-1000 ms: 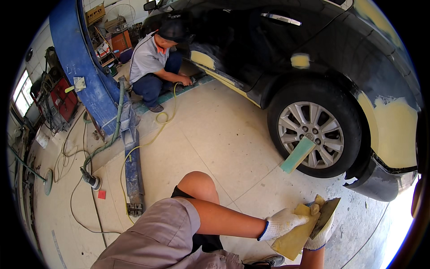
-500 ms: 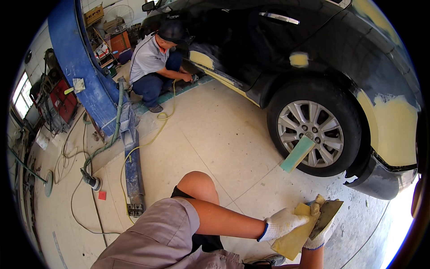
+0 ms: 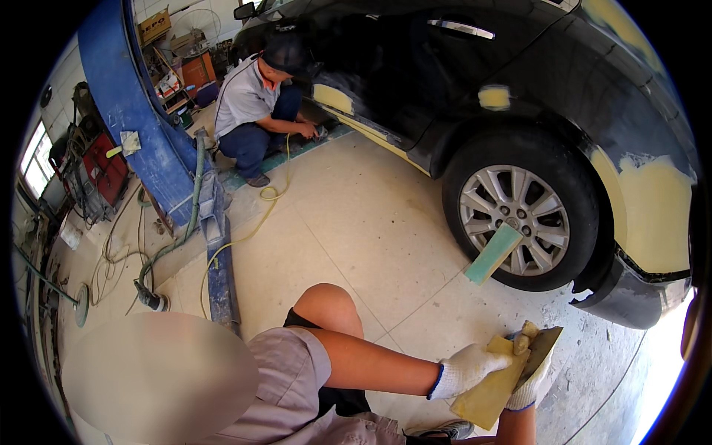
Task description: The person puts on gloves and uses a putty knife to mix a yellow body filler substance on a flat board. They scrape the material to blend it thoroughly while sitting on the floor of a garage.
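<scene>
My left hand (image 3: 469, 371), in a white knitted glove with a blue cuff, is closed on a flat yellow sheet (image 3: 486, 395). It reaches in from the left. My right hand (image 3: 525, 397), gloved too, comes up from below and grips a thin dark grey plate (image 3: 544, 347); this looks like a putty spreader, and part of it is covered. Brownish, putty-stained glove fingertips (image 3: 523, 339) seem to press on its top. The sheet and plate overlap. Leaning on the wheel (image 3: 547, 250) is a green sanding block (image 3: 495, 254), touched by neither hand.
A black car (image 3: 400, 67) with yellow filler patches (image 3: 653, 215) fills the right. Ahead, another person (image 3: 256, 111) squats by its sill. A blue lift post (image 3: 133, 104), its low arm (image 3: 223, 285), hoses and a yellow air line (image 3: 256, 230) lie left. A blurred oval covers the lower left.
Both hands and what they hold have barely moved; the dark plate has shifted slightly up and left. The blurred oval has appeared at lower left. The other person stays squatting.
</scene>
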Demonstrator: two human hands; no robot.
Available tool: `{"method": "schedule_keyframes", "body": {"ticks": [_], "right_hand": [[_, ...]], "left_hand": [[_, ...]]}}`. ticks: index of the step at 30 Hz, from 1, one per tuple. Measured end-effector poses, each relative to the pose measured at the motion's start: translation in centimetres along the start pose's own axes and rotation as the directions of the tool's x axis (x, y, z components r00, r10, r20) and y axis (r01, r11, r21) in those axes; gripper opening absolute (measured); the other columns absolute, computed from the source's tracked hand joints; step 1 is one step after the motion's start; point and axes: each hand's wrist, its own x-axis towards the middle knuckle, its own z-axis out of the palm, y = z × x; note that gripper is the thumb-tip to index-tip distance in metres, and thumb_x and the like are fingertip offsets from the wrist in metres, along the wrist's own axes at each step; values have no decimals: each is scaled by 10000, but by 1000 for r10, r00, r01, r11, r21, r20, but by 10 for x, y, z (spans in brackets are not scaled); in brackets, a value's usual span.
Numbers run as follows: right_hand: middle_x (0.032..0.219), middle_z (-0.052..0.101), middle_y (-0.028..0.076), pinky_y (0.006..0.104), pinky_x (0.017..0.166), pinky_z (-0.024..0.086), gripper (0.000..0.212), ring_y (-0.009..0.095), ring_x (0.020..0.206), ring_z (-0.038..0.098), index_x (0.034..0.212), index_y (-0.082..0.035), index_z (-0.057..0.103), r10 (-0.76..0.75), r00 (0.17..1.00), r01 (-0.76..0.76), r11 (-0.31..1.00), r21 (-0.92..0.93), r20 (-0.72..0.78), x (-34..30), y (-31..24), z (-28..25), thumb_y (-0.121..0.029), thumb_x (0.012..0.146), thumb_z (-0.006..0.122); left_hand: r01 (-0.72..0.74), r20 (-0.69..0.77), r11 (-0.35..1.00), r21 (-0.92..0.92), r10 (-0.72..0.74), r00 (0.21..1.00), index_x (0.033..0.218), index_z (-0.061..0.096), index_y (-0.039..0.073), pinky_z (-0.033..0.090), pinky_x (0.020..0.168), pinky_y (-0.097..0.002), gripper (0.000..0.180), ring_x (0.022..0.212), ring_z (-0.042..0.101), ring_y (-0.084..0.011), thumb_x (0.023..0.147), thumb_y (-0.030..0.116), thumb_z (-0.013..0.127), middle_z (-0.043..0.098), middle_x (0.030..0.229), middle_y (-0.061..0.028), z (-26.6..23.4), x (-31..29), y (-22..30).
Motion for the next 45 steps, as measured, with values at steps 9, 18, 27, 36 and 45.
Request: {"method": "schedule_keyframes", "body": {"ticks": [9,18,27,36,45], "right_hand": [[1136,691,80,315,915,543,501,155,966,651,1393,-20,608,-229,973,200,886,-419,-21,-2,5,29,-417,1118,474],[1024,715,101,388,695,604,701,247,802,702,1325,11,586,366,929,-369,896,246,61,5,-12,15,-625,1052,477],[1070,682,125,405,831,601,651,266,920,690,1309,-21,580,242,967,-255,940,229,84,-7,1,10,-610,1061,458],[1141,714,111,334,925,580,469,200,1057,701,1338,11,602,185,972,-173,981,-85,146,-26,38,-4,-380,1085,542],[979,673,73,298,692,522,292,119,820,614,1208,9,641,-82,969,-51,858,-511,-235,-13,-27,4,-218,1025,633]], "left_hand": [[-14,41,949,-314,28,999,1351,596,8,605,896,-372,376,1006,737,-232,1059,241,563,717,1212,-138,-14,0,24],[-193,-40,967,164,202,979,1327,606,12,617,857,-389,312,1023,724,-215,1051,157,584,711,1166,-116,4,-10,18],[-120,-136,993,-16,117,984,1343,599,31,606,868,-358,343,1016,719,-197,1054,214,575,708,1167,-100,22,-22,21],[-138,-153,987,-80,125,980,1321,599,44,609,858,-378,353,982,726,-228,1063,278,549,703,1149,-117,0,-9,46],[-399,-257,917,-1,385,887,1281,621,28,599,858,-377,335,1000,707,-194,1047,267,613,695,1157,-93,-24,-5,107]]}}
